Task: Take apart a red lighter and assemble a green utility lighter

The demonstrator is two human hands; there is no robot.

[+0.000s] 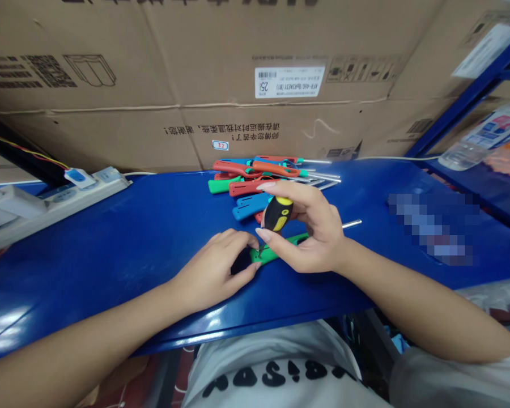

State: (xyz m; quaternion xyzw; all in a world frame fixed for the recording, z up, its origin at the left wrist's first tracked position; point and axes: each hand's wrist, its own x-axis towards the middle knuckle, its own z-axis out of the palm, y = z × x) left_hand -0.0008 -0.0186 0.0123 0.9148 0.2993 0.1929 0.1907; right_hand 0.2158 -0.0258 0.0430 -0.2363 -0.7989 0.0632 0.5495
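Note:
A green long-nosed lighter (272, 253) lies on the blue table, its metal tube pointing right. The thumb and fingertips of my left hand (219, 263) pinch its handle end. Above it, my right hand (318, 229) is closed around the black and yellow handle of a screwdriver (277, 214), tilted over the lighter. The screwdriver's tip is close to the handle end; whether it touches a screw I cannot tell. Just behind my hands is a pile of several lighters, among them a red lighter (253, 187), an orange lighter (276, 169) and a blue lighter (249, 209).
A large cardboard box (131, 130) stands along the back of the blue table (123, 238). At left lies a white power strip (55, 207) with plugs in it. A plastic bottle (480, 139) is at far right, beyond a blue metal post (463, 93). One patch on the right is pixelated.

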